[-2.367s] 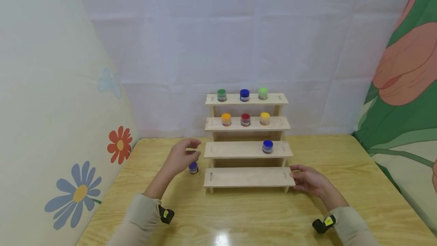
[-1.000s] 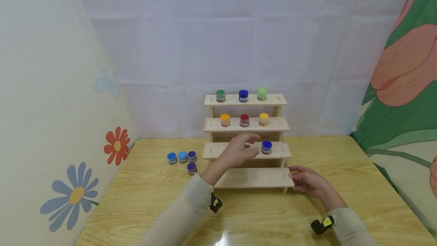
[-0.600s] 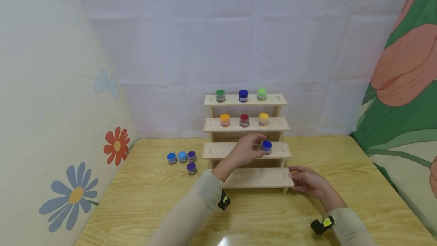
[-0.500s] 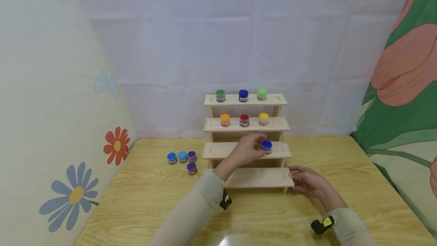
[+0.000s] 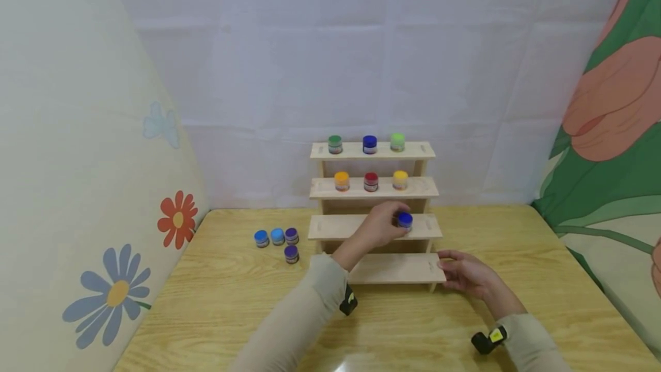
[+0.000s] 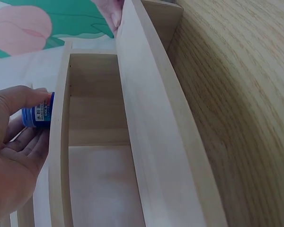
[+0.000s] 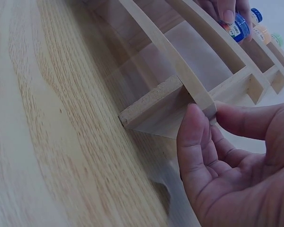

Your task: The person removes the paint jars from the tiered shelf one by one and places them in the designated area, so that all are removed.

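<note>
On the second board from the bottom of a four-step wooden display rack, a paint jar with a dark blue lid stands near the right end. My left hand holds it between thumb and fingers. The left wrist view shows the thumb on one side of the jar and the fingers curled at the other, close to the board. At the right end of the lowest board, my right hand pinches the board's corner; in the right wrist view, thumb and forefinger meet on the wood.
Green, blue and light green jars line the top board. Orange, red and yellow jars stand below them. Several blue and purple jars sit on the table left of the rack. A white cloth hangs behind.
My left hand has left the jars on the table, crossed right to the rack and closed its fingers on the blue-lidded jar, which stays in place. The right hand keeps its grip.
</note>
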`<control>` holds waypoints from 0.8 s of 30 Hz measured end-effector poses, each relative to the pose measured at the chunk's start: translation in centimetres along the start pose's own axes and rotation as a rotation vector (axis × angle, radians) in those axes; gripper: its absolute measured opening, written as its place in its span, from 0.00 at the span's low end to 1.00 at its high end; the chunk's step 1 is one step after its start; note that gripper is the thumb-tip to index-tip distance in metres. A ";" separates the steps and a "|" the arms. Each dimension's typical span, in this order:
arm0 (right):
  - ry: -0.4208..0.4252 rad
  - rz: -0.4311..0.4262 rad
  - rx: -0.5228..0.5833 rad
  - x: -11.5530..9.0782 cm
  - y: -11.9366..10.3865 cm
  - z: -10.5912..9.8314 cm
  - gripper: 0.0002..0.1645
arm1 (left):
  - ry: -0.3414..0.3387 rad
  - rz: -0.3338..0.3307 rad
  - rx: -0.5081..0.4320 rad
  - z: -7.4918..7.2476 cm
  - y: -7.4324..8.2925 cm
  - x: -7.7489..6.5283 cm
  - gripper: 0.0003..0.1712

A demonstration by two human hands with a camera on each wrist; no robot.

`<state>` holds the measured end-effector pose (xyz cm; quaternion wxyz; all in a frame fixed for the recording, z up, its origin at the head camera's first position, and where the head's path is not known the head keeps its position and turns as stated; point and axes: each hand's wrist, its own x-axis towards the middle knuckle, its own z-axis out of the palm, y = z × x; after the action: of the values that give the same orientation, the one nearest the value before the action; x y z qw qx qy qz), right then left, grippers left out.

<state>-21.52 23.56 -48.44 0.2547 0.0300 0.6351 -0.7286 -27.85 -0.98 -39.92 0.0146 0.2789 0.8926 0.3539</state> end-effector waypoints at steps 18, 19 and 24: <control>-0.015 -0.009 0.017 0.0 0.0 0.0 0.20 | 0.003 -0.003 0.023 0.0 -0.2 0.0 0.23; -0.016 -0.011 0.014 0.0 0.0 0.0 0.21 | 0.004 -0.001 0.012 -0.2 -0.2 -0.1 0.22; -0.012 -0.017 0.011 0.0 0.1 0.0 0.20 | 0.009 0.005 -0.052 -1.0 0.0 -0.7 0.21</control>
<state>-21.47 23.52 -48.51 0.2519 0.0216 0.6298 -0.7345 -27.48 -1.99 -39.32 0.0167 0.2792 0.8825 0.3781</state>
